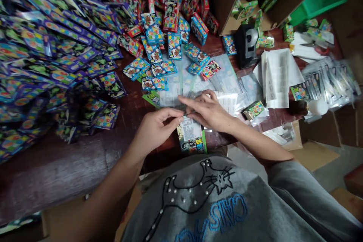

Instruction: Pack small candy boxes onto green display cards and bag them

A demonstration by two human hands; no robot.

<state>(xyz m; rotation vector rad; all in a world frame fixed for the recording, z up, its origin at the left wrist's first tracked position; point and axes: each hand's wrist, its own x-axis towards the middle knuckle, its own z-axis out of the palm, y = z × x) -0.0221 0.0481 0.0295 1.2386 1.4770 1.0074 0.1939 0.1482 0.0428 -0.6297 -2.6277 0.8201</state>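
My left hand [157, 128] pinches the upper edge of a clear printed bag [193, 134] with thumb and forefinger. The bag has a white label and a green and black printed end, and hangs at the table's front edge close to my shirt. My right hand [211, 111] meets the left at the same edge, its thumb side on the bag and its forefinger stretched out to the left. Its lower fingers are partly hidden. Just beyond the hands lie more flat clear bags [171, 96] and several small blue boxes [154, 83].
Purple packets [51, 56] pile up at the left. Red boxes [170, 15] fill the far middle. A black tape dispenser [246, 45], white label sheets [276, 79], a white-capped bottle [316, 107], scissors [320, 50] and filled bags [331, 79] are at the right.
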